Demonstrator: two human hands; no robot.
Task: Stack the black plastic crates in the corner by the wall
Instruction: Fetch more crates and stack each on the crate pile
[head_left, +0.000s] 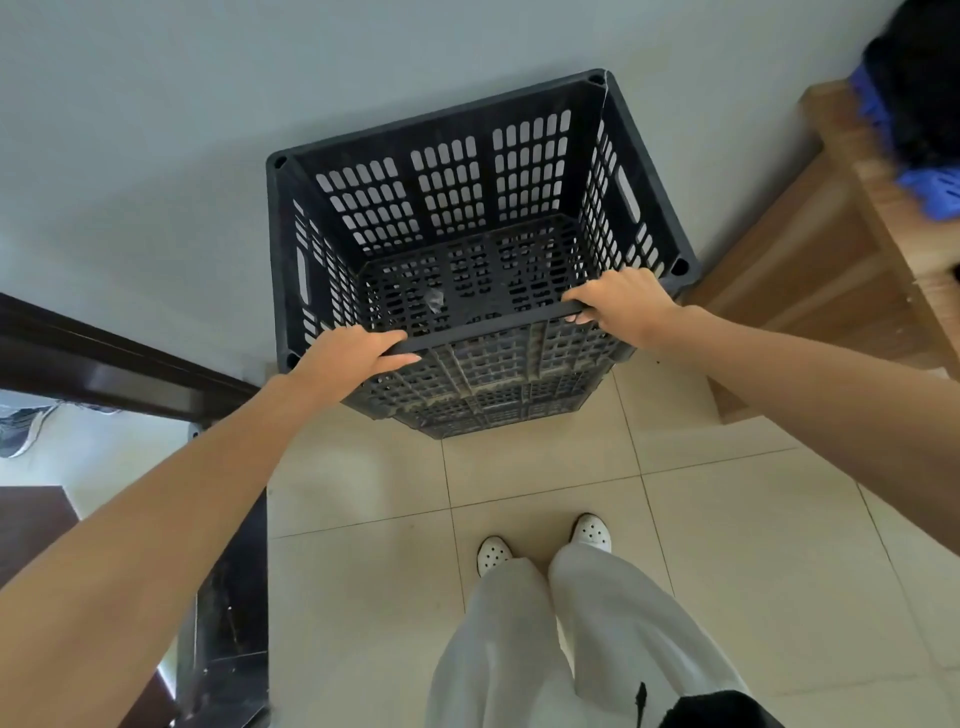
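A black plastic crate (467, 208) with slotted walls and a grid floor stands against the grey wall, its open top toward me. Beneath it another black crate (498, 400) shows through the near side, so the upper one sits on a stack. My left hand (353, 353) grips the near rim at its left end, fingers curled over the edge. My right hand (623, 301) grips the same rim toward its right end. A small grey scrap (434, 300) lies on the upper crate's floor.
A wooden cabinet (831, 249) stands right of the crates, with a blue basket (930, 192) and dark cloth on top. A dark door frame (104, 358) and doorway are at the left. My feet in white shoes (543, 540) stand on beige tiles.
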